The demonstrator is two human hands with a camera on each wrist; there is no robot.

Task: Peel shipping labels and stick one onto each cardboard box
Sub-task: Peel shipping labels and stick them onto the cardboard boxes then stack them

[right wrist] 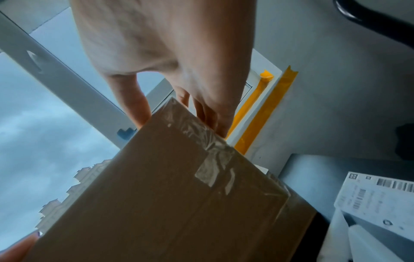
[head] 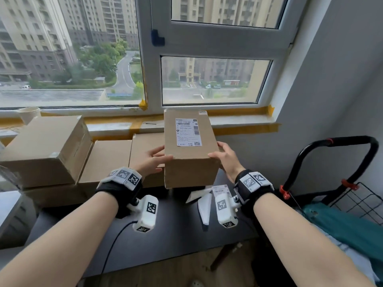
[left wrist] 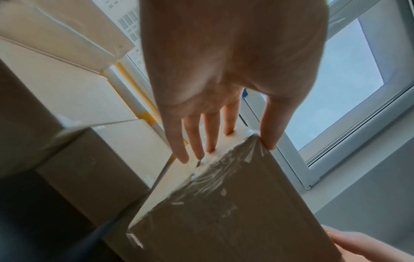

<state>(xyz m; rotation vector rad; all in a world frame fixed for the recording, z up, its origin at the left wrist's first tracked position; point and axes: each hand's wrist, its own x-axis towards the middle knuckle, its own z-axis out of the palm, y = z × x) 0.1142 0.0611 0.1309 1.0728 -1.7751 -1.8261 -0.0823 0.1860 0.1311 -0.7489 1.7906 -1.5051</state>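
Two hands hold one cardboard box [head: 190, 154] above the dark table [head: 165, 241], at the right end of the row of boxes under the window. The box carries a shipping label [head: 188, 132] flat on its top face, so the sticking step for this box appears complete; the step in hand is judged to be moving the labelled box, either to set it down or to put it aside.

The left hand [head: 152, 161] presses the left side of the box with straight fingers [left wrist: 210, 134], thumb at the near top corner. The right hand [head: 227, 156] clasps the right side, thumb on the top edge and fingers [right wrist: 210, 115] curled down along the side wall. Clear tape [right wrist: 208, 159] crosses the near end face.

Three plain boxes sit to the left: a large box [head: 45, 150] stacked highest, a flat box [head: 105, 160] beside it, and a further box [head: 145, 150] partly behind the left hand. No label is visible on their exposed faces.

The next move calls for a free spot for the held box, then a return to the loose labels [head: 220, 190] lying on the table near the right wrist.

Limits of view:
- The underside and far face of the held box are hidden.
- The label stack is partly covered by the right wrist camera; the count cannot be told.
- Label print is too small to read.
- A wire cart [head: 339, 168] stands at the far right, cut off by the frame.
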